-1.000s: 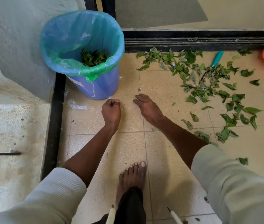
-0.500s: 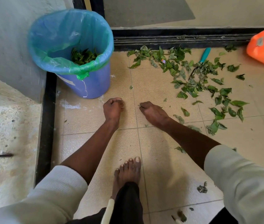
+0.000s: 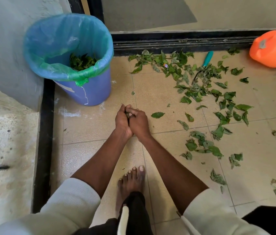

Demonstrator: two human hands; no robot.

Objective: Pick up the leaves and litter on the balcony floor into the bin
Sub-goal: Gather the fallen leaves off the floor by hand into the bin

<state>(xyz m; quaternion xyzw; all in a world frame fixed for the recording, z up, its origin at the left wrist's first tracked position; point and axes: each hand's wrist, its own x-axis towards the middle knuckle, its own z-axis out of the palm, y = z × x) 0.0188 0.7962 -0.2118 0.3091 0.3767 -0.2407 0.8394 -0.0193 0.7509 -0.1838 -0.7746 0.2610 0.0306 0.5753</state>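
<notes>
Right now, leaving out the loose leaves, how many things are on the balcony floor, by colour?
Blue bin with leaves inside: 1
Orange container by the door track: 1
Teal-handled tool lying among the leaves: 1
Total: 3
Both hands are pressed together around a small clump of leaves.

The left hand [image 3: 122, 121] and right hand [image 3: 138, 122] press together just in front of the blue bin [image 3: 90, 89], cupped around a small dark clump of leaf bits [image 3: 127, 114]. The bin, lined with a green-blue bag [image 3: 52, 48], holds leaves [image 3: 82, 61] at its bottom. Right of the bin, scattered leaves [image 3: 200, 92] cover the tiled floor [image 3: 90, 129], with a teal-handled tool [image 3: 207, 58] among them and an orange container [image 3: 272, 48] farther right. A bare foot [image 3: 131, 182] stands nearer the camera than the bin.
</notes>
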